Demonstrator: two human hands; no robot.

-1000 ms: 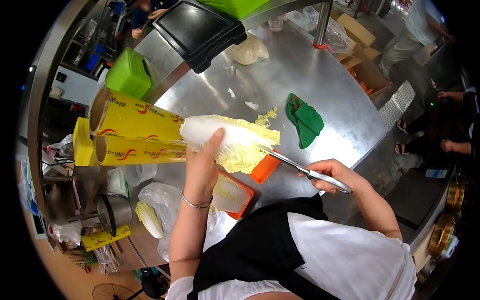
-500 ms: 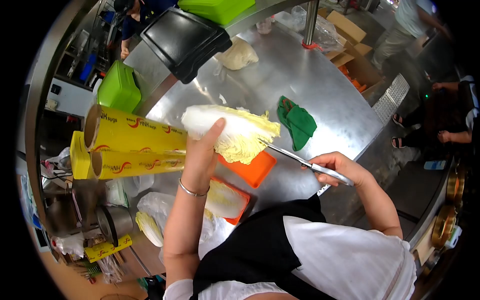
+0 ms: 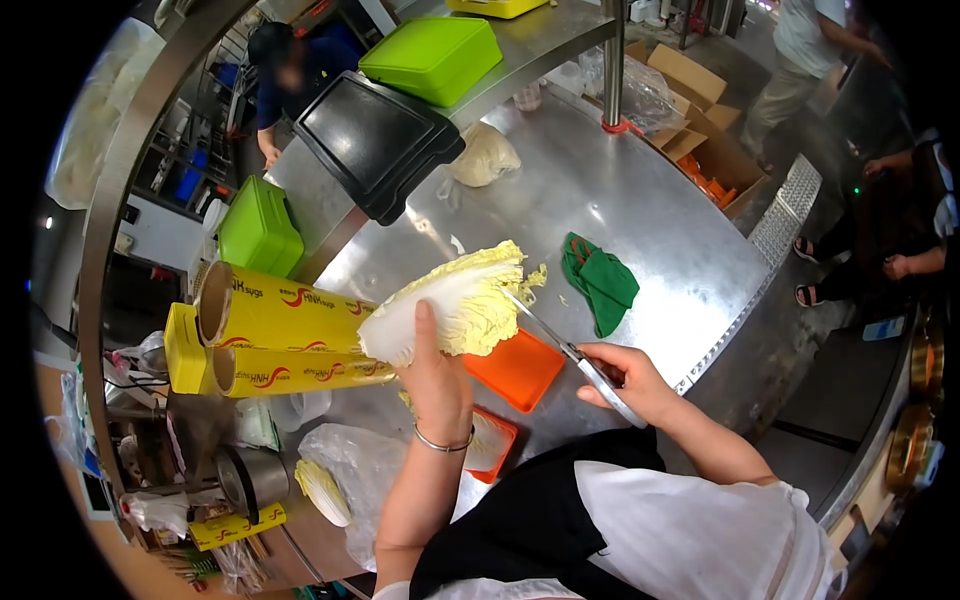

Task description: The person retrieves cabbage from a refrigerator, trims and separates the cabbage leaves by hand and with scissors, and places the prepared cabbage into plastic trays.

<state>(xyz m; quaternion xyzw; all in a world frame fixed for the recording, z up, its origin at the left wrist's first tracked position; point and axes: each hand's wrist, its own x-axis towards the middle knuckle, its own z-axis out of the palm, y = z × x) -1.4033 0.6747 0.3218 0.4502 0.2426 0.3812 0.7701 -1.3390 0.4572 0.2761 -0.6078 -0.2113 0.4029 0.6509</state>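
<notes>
A napa cabbage (image 3: pixel 440 305), white at its base and yellow at its leafy end, is gripped in my left hand (image 3: pixel 432 365) above the steel table. My right hand (image 3: pixel 620 380) is closed round the handles of metal scissors (image 3: pixel 575 355). Their blades reach the leafy tip, where a strip of leaf (image 3: pixel 535 280) hangs loose. Beneath the cabbage lies an orange tray (image 3: pixel 520 370). Another orange tray (image 3: pixel 495 445), holding pale cabbage, is partly hidden behind my left wrist. A green cloth (image 3: pixel 600 283) lies beyond the scissors.
Yellow film rolls (image 3: pixel 290 315) stand left of my left hand. A black bin (image 3: pixel 380 145) and green boxes (image 3: pixel 430 60) are on the shelf. A smaller cabbage (image 3: pixel 322 492) lies beside a plastic bag (image 3: pixel 355 470). Other people stand beyond the table.
The cabbage has tilted, its leafy end rising, and the scissors have swung to a steeper angle. A strip at the leaf tip now hangs partly detached. The whole view has shifted somewhat.
</notes>
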